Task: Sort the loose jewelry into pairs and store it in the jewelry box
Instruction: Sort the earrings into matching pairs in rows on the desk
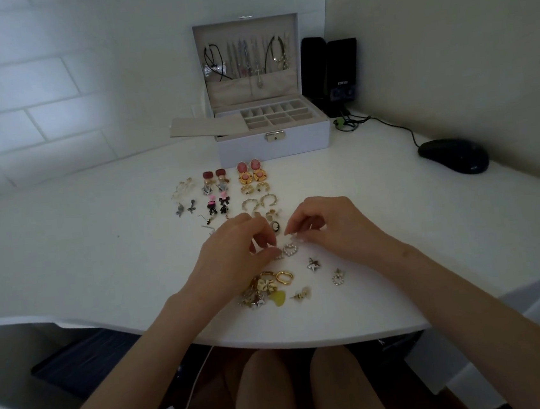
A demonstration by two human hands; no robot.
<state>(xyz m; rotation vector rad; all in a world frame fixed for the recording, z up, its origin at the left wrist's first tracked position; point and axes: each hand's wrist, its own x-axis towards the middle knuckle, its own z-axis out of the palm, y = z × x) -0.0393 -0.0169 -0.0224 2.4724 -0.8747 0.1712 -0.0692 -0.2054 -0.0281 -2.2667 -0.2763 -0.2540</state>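
An open white jewelry box stands at the back of the white desk, its lid holding necklaces. Earrings lie in paired rows in front of it. A loose heap of gold and silver pieces sits near the desk's front edge. My left hand pinches a small pearl heart earring, mostly hidden by its fingertips. My right hand pinches the top of a matching pearl heart earring beside it. A silver star and a small ring-shaped charm lie to the right.
A tray insert leans off the box's left side. Black speakers stand behind the box, and a black mouse with its cable lies at right. A tiled wall rises at left. My knees show below the desk edge.
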